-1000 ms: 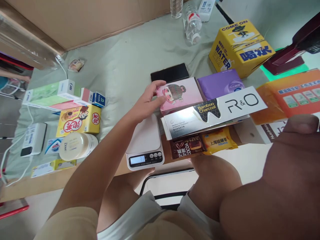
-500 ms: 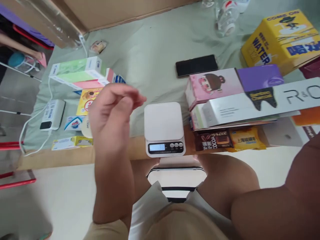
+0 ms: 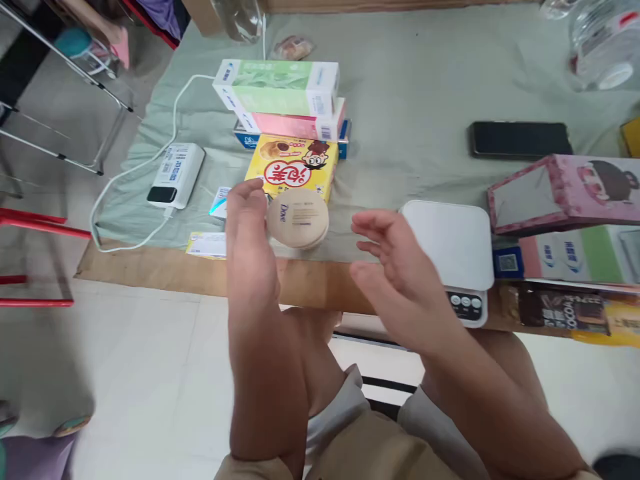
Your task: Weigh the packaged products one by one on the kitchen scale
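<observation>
A round cream-coloured Dove tub [image 3: 299, 219] stands near the table's front edge, label upward. My left hand [image 3: 251, 247] is upright just left of the tub, partly blurred, its fingers stretched out and nothing in them. Whether it touches the tub's side I cannot tell. To the tub's right, my right hand [image 3: 393, 273] is raised with thumb and fingers apart, holding nothing. Beyond that hand lies a white kitchen scale [image 3: 450, 243] with a bare platform; my wrist covers its display. Behind the tub sits a yellow snack box [image 3: 295, 163].
Stacked green [image 3: 285, 87] and pink boxes stand behind the yellow one. A white power bank [image 3: 176, 175] with its cable lies left. A phone [image 3: 520, 139], a pink box [image 3: 575, 193] and snack packets [image 3: 570, 313] are on the right. A plastic bottle [image 3: 603, 50] lies farther back.
The view has swung left, so the scale and boxes appear farther right. My right hand has come into view. My left hand's fingers have straightened, and it is now beside the Dove tub.
</observation>
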Motion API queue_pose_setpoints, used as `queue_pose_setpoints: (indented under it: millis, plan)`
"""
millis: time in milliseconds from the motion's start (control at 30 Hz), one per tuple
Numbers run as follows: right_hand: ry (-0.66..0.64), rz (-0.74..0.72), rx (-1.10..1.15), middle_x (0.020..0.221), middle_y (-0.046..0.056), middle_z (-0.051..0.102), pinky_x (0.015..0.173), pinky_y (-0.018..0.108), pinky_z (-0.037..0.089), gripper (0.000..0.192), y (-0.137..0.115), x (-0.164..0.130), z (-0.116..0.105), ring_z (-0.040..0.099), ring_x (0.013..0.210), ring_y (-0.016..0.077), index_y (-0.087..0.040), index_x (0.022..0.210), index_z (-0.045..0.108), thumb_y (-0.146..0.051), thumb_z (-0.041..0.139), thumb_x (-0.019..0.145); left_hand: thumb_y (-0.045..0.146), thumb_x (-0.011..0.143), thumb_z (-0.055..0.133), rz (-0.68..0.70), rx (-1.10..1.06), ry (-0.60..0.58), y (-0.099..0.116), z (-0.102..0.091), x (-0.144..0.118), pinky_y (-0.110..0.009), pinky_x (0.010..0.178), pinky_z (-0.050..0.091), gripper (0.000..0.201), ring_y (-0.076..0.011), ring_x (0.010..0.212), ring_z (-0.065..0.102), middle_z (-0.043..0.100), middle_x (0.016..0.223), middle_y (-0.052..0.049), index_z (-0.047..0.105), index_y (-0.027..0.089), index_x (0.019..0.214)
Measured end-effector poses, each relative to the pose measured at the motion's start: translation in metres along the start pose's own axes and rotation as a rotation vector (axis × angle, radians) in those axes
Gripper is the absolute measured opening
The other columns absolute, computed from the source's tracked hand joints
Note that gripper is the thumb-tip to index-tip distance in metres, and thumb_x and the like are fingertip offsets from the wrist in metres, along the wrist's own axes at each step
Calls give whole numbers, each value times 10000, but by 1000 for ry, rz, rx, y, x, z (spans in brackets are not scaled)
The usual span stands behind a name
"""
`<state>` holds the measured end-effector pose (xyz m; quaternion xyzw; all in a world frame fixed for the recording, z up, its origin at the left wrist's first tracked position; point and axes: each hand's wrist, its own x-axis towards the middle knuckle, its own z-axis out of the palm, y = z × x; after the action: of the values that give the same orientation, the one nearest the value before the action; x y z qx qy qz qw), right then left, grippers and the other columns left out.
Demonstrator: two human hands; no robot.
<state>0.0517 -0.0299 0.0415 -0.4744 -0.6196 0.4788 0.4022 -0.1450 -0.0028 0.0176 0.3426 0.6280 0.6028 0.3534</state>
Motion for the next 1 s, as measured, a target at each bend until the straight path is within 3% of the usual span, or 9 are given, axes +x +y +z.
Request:
queue_pose_setpoints:
  millis: [100, 200, 333, 500, 633, 733, 833, 1000]
  plan:
    - [-166, 197, -28, 1651, 143, 430, 1261, 653, 421, 695, 11, 14, 31, 436, 1548, 325, -231, 1524, 367, -417, 612, 901, 609, 936, 657, -150, -43, -46, 12, 5, -8, -326, 952, 553, 460, -252, 1258, 636, 663, 1316, -57, 608, 290, 1265]
    - [-217, 251, -13, 1717, 146, 336, 1306, 683, 358, 858, 18, 23, 48, 365, 1600, 339, -230, 1618, 218, -412, 624, 884, 657, 943, 630, -216, -36, -140, 13, 0, -10, -352, 917, 580, 523, -271, 1228, 671, 676, 1338, -59, 569, 320, 1338]
    - [-189, 223, -18, 1719, 120, 349, 1325, 663, 363, 928, 29, 28, 57, 380, 1599, 334, -239, 1648, 177, -410, 652, 869, 684, 954, 578, -240, -48, -181, 13, -7, -9, -407, 917, 608, 524, -284, 1190, 690, 691, 1298, -77, 579, 307, 1318]
    - [-80, 73, 16, 1700, 104, 392, 1325, 620, 396, 845, 41, 19, 56, 429, 1577, 308, -258, 1633, 255, -391, 662, 905, 747, 925, 579, -215, -99, -245, 30, -6, -21, -495, 1022, 594, 582, -334, 1331, 623, 650, 1370, -96, 599, 288, 1281]
    - [23, -162, -105, 1693, 83, 398, 1281, 620, 450, 752, 29, 5, 35, 471, 1550, 307, -318, 1625, 295, -343, 624, 949, 786, 879, 623, -155, -193, -342, 52, -2, -38, -481, 1003, 618, 631, -359, 1418, 557, 629, 1371, -89, 612, 274, 1246]
    - [113, -247, -293, 1668, 64, 428, 1197, 611, 536, 779, 15, -1, 8, 520, 1508, 328, -376, 1604, 318, -327, 673, 913, 729, 791, 763, -202, -338, -469, 65, 8, -48, -483, 1062, 607, 631, -358, 1503, 478, 591, 1437, -74, 602, 269, 1192]
    - [218, -198, -499, 1613, 88, 487, 1072, 601, 616, 862, 11, -3, -23, 620, 1387, 361, -363, 1582, 347, -394, 770, 831, 702, 792, 760, -226, -415, -615, 66, 26, -57, -511, 1214, 510, 586, -344, 1560, 414, 550, 1523, -51, 601, 281, 1168]
    - [275, -3, -701, 1541, 140, 545, 929, 600, 644, 902, 17, -12, -69, 704, 1213, 364, -298, 1560, 379, -514, 784, 783, 778, 896, 572, -141, -403, -851, 43, 65, -72, -538, 1309, 404, 616, -320, 1541, 445, 583, 1518, -28, 607, 284, 1264]
